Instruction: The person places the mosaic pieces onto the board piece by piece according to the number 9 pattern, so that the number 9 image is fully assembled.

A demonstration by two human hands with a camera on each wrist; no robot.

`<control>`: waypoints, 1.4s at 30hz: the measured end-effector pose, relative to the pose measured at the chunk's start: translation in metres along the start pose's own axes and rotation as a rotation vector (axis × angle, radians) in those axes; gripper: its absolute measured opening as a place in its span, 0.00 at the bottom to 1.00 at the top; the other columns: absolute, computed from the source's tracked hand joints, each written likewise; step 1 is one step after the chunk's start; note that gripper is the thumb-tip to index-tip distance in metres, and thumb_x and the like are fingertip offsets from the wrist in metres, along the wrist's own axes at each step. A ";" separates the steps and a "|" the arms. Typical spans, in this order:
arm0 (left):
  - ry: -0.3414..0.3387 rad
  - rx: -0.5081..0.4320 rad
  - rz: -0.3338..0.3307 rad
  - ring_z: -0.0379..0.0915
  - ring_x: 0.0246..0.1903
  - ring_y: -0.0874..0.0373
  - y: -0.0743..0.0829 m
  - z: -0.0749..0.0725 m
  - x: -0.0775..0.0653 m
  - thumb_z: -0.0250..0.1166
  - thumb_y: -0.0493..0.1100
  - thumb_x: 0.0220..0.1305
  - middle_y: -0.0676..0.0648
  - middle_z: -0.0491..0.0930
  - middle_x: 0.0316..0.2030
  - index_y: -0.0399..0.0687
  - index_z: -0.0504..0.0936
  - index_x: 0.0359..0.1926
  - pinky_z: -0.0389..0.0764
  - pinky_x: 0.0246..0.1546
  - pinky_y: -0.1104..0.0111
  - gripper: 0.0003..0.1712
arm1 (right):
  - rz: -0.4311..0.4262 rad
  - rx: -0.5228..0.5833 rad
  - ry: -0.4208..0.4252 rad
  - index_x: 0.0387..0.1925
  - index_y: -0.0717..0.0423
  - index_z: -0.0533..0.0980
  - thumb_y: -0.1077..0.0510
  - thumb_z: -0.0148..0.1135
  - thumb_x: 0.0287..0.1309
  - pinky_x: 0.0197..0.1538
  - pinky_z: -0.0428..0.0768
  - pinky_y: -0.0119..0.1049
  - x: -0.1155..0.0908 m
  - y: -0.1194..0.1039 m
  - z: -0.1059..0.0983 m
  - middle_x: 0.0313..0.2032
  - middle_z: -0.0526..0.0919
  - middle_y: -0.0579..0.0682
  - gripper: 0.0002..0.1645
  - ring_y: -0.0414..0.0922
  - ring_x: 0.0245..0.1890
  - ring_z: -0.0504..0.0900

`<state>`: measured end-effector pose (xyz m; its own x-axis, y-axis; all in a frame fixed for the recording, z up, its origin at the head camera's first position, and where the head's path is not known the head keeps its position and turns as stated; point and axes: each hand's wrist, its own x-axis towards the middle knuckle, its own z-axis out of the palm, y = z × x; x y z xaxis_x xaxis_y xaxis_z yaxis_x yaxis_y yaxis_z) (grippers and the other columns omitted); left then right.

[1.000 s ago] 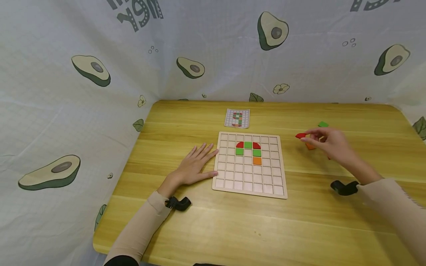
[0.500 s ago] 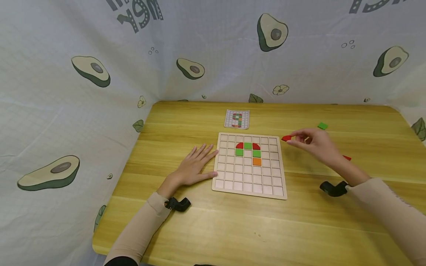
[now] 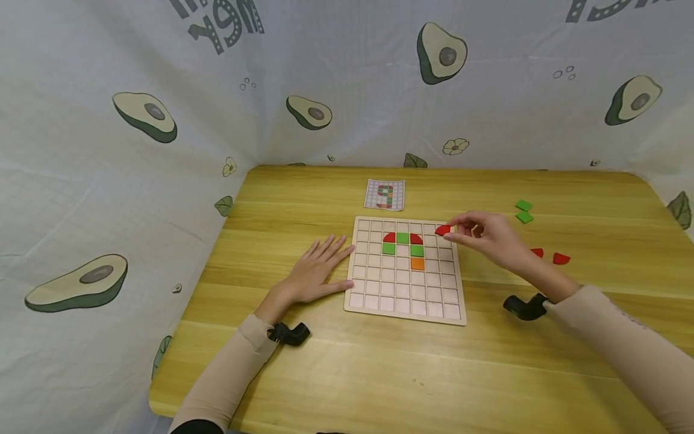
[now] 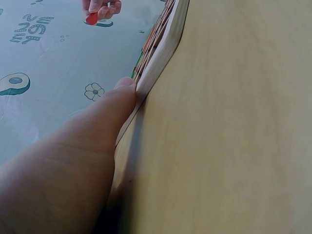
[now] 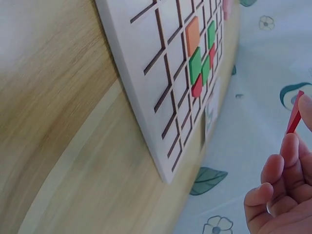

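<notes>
My right hand point(image 3: 490, 240) pinches a red quarter-round tile point(image 3: 442, 230) between thumb and fingertips, over the upper right corner of the wooden grid board point(image 3: 374, 295). In the right wrist view the red tile point(image 5: 295, 114) is seen edge-on, raised above the board. My left hand point(image 3: 316, 272) lies flat with spread fingers, its thumb and a fingertip touching the board's left edge. On the board are two red quarter-round tiles point(image 3: 389, 237), several green square tiles point(image 3: 402, 238) and an orange square tile point(image 3: 417, 263), forming an arch with a longer right side.
A small printed pattern card point(image 3: 384, 194) lies behind the board. To the right on the wooden table point(image 3: 379, 374) are two loose green tiles point(image 3: 524, 217) and two red tiles point(image 3: 561, 258), one partly behind the right forearm. A patterned cloth point(image 3: 363, 60) hangs behind.
My right hand has carried the red tile leftward from the loose tiles to over the board's corner, uncovering the loose green and red tiles. The left hand stays in place.
</notes>
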<state>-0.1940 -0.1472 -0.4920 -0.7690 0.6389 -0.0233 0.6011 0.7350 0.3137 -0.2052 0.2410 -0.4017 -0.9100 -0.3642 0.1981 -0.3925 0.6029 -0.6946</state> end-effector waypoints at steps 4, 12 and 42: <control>0.004 0.002 -0.002 0.27 0.77 0.51 0.000 0.000 0.000 0.47 0.73 0.69 0.50 0.36 0.79 0.63 0.42 0.80 0.28 0.74 0.56 0.48 | 0.007 0.011 -0.022 0.43 0.62 0.82 0.58 0.70 0.62 0.27 0.67 0.30 0.003 -0.003 0.004 0.27 0.74 0.51 0.12 0.45 0.27 0.69; 0.012 0.003 0.004 0.28 0.77 0.50 0.000 0.000 0.000 0.48 0.72 0.70 0.49 0.37 0.79 0.62 0.43 0.80 0.29 0.74 0.54 0.47 | -0.023 0.043 -0.040 0.42 0.63 0.83 0.61 0.72 0.59 0.27 0.67 0.28 0.010 -0.006 0.018 0.26 0.74 0.50 0.11 0.45 0.26 0.69; 0.000 -0.004 -0.002 0.28 0.77 0.50 -0.002 0.000 0.000 0.46 0.73 0.70 0.49 0.36 0.79 0.62 0.42 0.81 0.29 0.74 0.55 0.47 | -0.154 0.088 -0.197 0.44 0.65 0.83 0.64 0.72 0.57 0.29 0.68 0.31 0.030 -0.015 0.040 0.27 0.75 0.46 0.13 0.44 0.28 0.69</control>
<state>-0.1952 -0.1491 -0.4924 -0.7700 0.6375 -0.0239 0.5989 0.7353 0.3173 -0.2216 0.1927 -0.4126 -0.7932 -0.5836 0.1739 -0.5036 0.4681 -0.7261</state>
